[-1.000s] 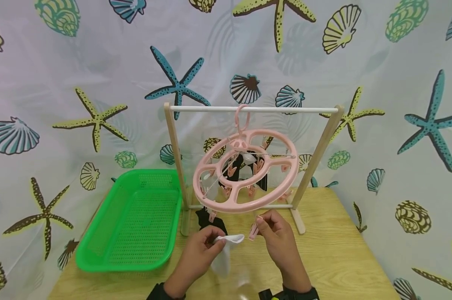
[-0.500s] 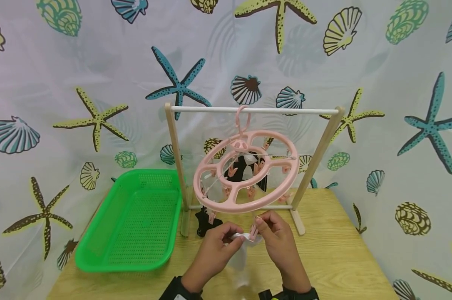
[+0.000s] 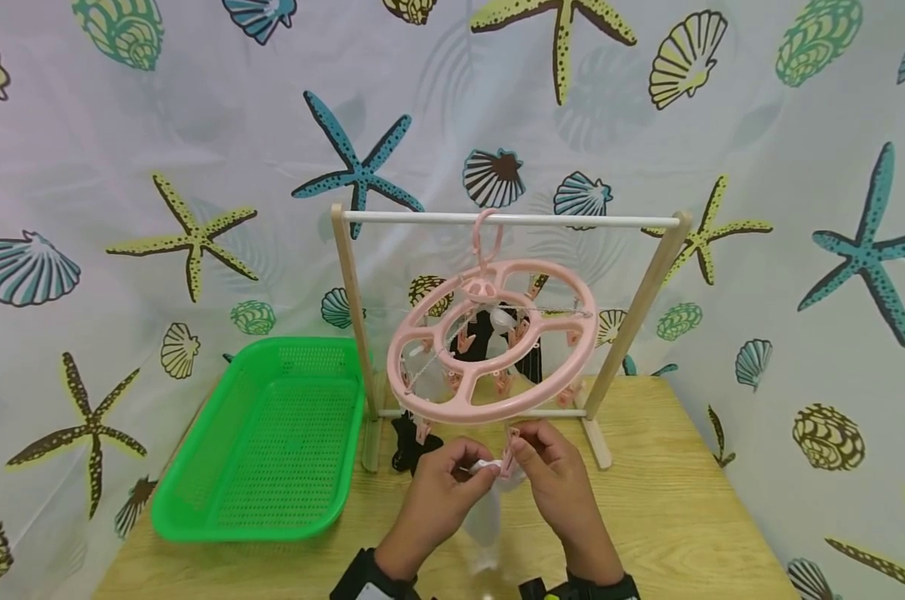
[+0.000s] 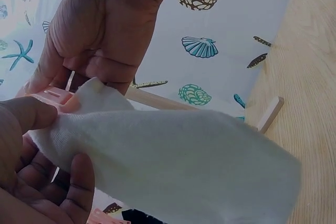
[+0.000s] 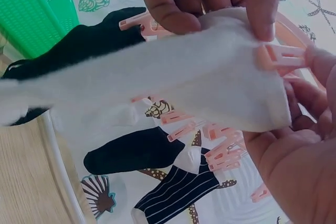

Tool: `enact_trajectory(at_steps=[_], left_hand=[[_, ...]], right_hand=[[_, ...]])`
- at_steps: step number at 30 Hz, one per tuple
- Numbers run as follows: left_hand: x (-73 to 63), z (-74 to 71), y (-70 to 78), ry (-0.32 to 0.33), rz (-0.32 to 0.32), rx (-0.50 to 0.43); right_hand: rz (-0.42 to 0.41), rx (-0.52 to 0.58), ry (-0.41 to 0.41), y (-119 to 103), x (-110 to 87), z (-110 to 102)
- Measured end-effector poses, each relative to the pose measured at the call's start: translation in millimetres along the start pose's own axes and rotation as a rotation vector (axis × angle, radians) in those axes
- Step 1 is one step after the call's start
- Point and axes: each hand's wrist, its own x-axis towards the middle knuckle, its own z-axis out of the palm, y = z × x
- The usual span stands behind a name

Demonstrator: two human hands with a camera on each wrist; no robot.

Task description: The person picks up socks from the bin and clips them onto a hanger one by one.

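Observation:
A white sock (image 5: 210,72) hangs from my left hand (image 3: 439,487), whose thumb and fingers pinch it near the cuff. My right hand (image 3: 559,477) pinches a pink clothespin (image 3: 508,458) under the front rim of the pink round hanger (image 3: 490,411). In the right wrist view the pin's jaws overlap the cuff edge. The sock's foot end stretches away from both hands in the left wrist view. Behind it hang a black sock (image 5: 136,153) and a black sock with white stripes (image 5: 176,195) among several other pink clothespins.
The hanger hooks over the white bar (image 3: 602,220) of a wooden stand (image 3: 632,321). To the left a green basket (image 3: 272,467) sits on the wooden table (image 3: 670,500). A black sock (image 3: 411,442) hangs at the hanger's front left. Patterned cloth covers the walls.
My left hand has moved right with the white sock, bringing its cuff to the clothespin. My right hand has stayed nearly in place, holding the pin.

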Motion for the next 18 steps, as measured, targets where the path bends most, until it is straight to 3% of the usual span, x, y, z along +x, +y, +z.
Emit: enact_trajectory(at_steps=[6,18], left_hand=[[-0.2,-1.9,-2.3,0.014,0.007,-0.008],[-3.8,-5.6,-5.0,0.015,-0.030,-0.089]], right_hand=[[0.039,-0.013,-0.050,1.2,0.6,1.1],[0.073,-0.005,-0.013,-1.1,2.0,5.1]])
